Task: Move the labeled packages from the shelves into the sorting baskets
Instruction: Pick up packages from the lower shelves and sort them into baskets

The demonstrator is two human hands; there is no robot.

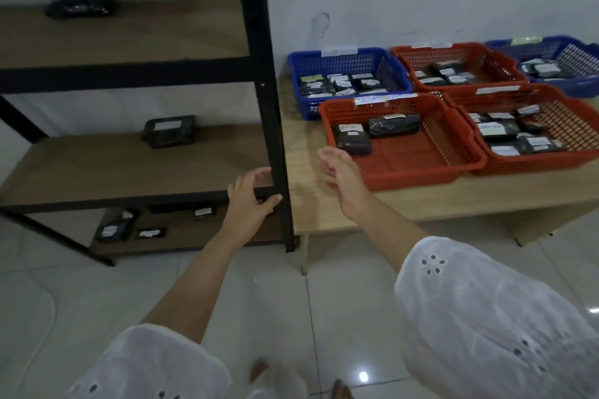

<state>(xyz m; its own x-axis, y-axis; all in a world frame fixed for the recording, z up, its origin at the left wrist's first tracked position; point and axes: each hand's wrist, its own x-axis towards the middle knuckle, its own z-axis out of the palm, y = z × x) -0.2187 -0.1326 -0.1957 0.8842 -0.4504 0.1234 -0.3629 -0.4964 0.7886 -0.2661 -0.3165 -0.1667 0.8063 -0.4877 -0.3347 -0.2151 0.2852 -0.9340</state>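
Nothing's being held: the left hand (251,201) is loosely curled and empty at the front rail of the middle shelf (97,165), and the right hand (340,178) is slack-fingered and empty over the table (421,201) beside the near red basket (405,172). The package (168,131) is sat well back on that shelf, long axis left-right, label turned up and forward. It's probably light, squashy and slick-wrapped, so it's best gripped across its short width.
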